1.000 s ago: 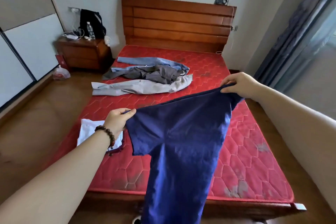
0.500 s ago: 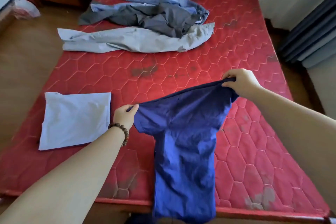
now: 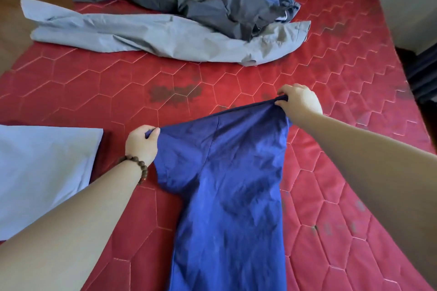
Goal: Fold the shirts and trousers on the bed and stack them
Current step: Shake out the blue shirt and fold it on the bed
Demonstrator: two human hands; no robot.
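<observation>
I hold a blue shirt (image 3: pixel 227 184) by its top edge over the red bed (image 3: pixel 354 125), my left hand (image 3: pixel 141 143) pinching one corner, fingers curled tight on the cloth, and my right hand (image 3: pixel 299 101) gripping the other corner farther up the mattress, fingers likewise clamped on the fabric. The shirt hangs from that line and trails toward me, its long axis running from my hands down to the near edge of the bed, where its lower part passes out of view. The held edge slants: the right hand sits higher and farther from me, the left nearer and lower. By my reckoning, the next move is to lay the shirt flat, and that calls for leveling the two corners so the body lies straight. A folded pale cloth (image 3: pixel 45 172) lies just beside my left forearm, likely the start of the stack. Beyond my hands, well apart, a grey garment (image 3: pixel 153 35) and darker clothes (image 3: pixel 212 0) wait in a heap, not yet folded.
</observation>
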